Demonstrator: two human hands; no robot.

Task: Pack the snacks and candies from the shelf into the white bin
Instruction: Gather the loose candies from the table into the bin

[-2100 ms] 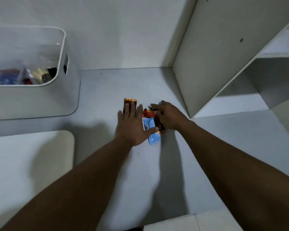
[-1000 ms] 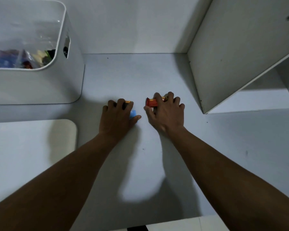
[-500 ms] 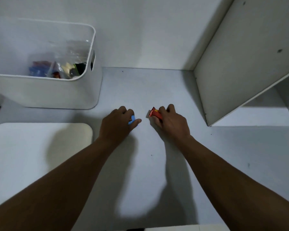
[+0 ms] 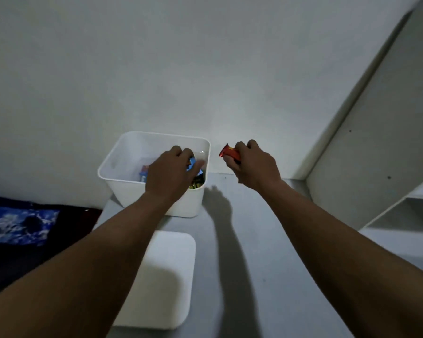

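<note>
The white bin [image 4: 122, 175] stands on the grey surface near the wall, with several wrapped snacks [image 4: 143, 173] lying inside. My left hand [image 4: 170, 170] hovers over the bin's right half, its fingers curled round a blue-wrapped snack [image 4: 192, 163]. To the right of the bin and level with its rim, my right hand [image 4: 252, 164] grips a red-and-orange wrapped snack [image 4: 228, 152] whose end sticks out to the left.
A white lid [image 4: 166, 276] lies flat in front of the bin. The white shelf unit [image 4: 376, 142] rises at the right, its open compartment [image 4: 405, 215] low down. A dark blue patterned cloth [image 4: 17, 225] lies at the left.
Both hands lifted off the surface with their snacks and moved left and away from me. The left hand is now over the bin, the right hand beside it. The view tilted up.
</note>
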